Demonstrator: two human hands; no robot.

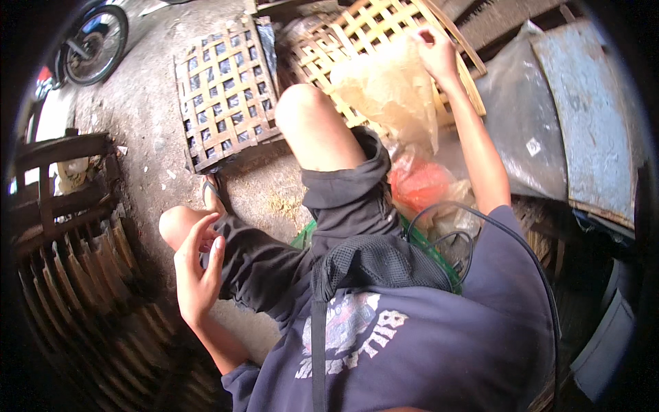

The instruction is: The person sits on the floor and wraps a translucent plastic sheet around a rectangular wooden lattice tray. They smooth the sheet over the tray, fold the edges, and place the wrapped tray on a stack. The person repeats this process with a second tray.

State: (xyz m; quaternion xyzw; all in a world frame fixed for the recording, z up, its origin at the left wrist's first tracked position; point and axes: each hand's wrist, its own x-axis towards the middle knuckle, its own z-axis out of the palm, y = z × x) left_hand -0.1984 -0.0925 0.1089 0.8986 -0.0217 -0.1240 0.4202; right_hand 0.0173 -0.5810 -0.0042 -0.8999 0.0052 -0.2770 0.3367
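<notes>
Plastic film [388, 89], cloudy and yellowish, spreads at about one o'clock from the middle of the view, in front of a woven bamboo lattice [340, 36]; whether it is a bag or a loose sheet is unclear. It should be very light, limp and apt to cling or slide, and its thinness suggests that a hard tug, or a snag on the bamboo, could tear it. A gathered edge looks the better hold, pinched near the film's own one-o'clock corner. The right hand [438, 56] is just by that corner, fingers curled inward toward the thumb; I cannot tell whether they pinch the edge. The left hand [198, 275], at eight o'clock near the left knee [177, 225], has its fingers bent and the thumb apart, with nothing visible between them. A red plastic bag [419, 182] lies between two and three o'clock, below the film
</notes>
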